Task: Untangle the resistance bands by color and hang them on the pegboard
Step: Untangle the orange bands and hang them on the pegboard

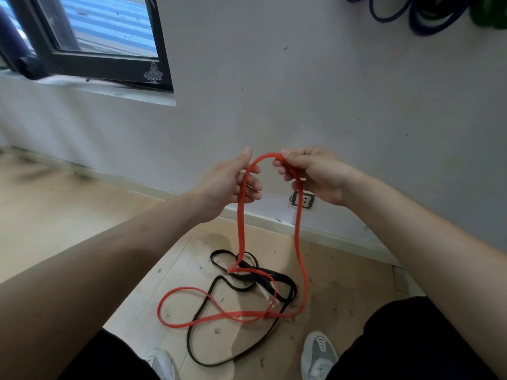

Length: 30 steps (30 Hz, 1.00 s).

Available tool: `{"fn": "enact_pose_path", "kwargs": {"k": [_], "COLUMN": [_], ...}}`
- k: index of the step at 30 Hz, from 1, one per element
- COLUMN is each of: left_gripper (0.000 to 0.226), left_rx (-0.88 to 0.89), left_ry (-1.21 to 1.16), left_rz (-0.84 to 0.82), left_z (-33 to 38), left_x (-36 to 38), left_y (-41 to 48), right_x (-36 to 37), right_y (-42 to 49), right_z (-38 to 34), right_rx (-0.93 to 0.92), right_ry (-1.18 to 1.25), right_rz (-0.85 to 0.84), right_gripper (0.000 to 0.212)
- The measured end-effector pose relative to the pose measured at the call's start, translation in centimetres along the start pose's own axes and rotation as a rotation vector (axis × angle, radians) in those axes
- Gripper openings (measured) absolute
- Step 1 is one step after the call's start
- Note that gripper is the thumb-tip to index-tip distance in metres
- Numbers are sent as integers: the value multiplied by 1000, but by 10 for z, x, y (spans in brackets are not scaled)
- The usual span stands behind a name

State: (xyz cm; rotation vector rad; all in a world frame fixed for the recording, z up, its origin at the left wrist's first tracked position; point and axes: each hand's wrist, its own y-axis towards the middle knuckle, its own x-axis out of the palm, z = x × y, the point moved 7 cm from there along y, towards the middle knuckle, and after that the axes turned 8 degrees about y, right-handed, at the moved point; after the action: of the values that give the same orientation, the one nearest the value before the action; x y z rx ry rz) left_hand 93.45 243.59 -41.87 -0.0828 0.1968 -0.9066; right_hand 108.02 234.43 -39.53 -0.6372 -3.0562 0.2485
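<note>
The scuffed wood floor (55,215) carries a tangled black band (286,281), with loops of the red band (247,316) lying across it.

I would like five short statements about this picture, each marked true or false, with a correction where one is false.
1. Both the left hand and the right hand hold the red band. True.
2. The black band hangs from the left hand. False: it lies on the floor, and no hand touches it.
3. The lower part of the red band crosses over the black band. True.
4. The window is at the upper right. False: it is at the upper left.
5. Dark blue loops hang on the wall at the upper right. True.
</note>
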Motion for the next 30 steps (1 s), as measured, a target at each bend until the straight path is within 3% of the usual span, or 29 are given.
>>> {"fn": "enact_pose_path", "kwargs": {"k": [6,11,14,17,24,30], "left_gripper": [9,16,33,41,8,15], "left_rx": [131,183,170,180,136,94], "left_ry": [32,67,65,89,322,329], "left_rz": [15,67,28,-131,-203,-192], "left_z": [-2,1,0,-1,-34,-47], "left_x": [-8,-13,-3,17,39,18], "left_y": [4,3,4,1,2,6], "right_x": [6,11,16,19,-12,-68], "right_y": [-4,-8,-9,-10,-11,-9], "right_z": [-9,-20,-24,-29,-44,-39], "right_rx": [-149,-274,-318,-362,-486,-505], "right_ry": [-82,-247,-117,7,289,373], "right_rz": [-26,15,25,39,178,419], "right_gripper": [15,3,4,5,6,9]}}
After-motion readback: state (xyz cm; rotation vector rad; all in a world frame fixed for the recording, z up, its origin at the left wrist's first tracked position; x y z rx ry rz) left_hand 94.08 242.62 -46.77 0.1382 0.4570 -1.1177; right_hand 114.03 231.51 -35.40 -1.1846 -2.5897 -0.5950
